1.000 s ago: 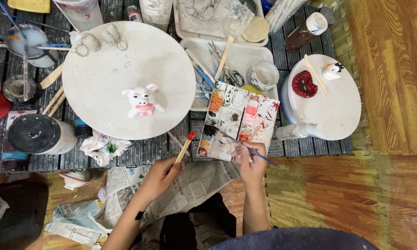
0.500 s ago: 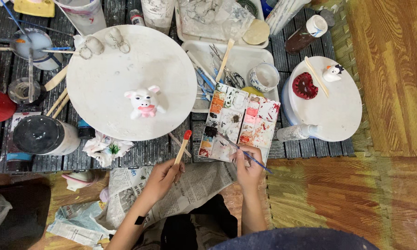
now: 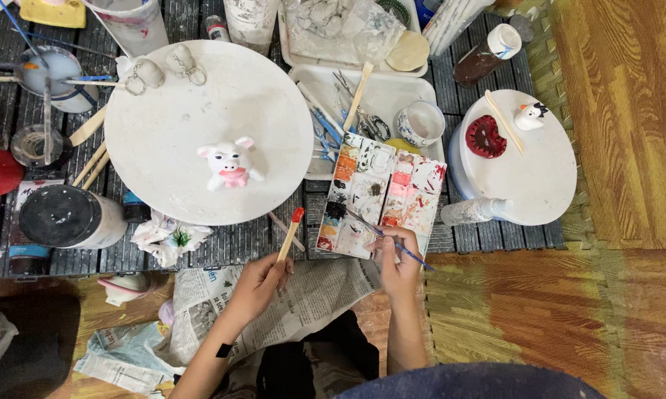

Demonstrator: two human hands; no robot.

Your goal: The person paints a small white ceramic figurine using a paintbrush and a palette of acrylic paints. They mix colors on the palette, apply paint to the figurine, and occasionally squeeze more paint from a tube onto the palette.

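Red-tipped wooden stick (image 3: 289,236) held tilted beside the paint-smeared palette (image 3: 379,193), thin blue brush (image 3: 392,241) touching it

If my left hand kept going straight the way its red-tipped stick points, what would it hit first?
Likely the near rim of the large white round board. The left hand aims its red-tipped stick up and slightly right; height above the board is unclear.

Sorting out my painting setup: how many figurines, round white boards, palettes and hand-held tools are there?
Figurines: 2, pig, small bird
Round white boards: 2
Paint palette: 1
Held tools: 2, red-tipped stick, thin brush
Total: 7
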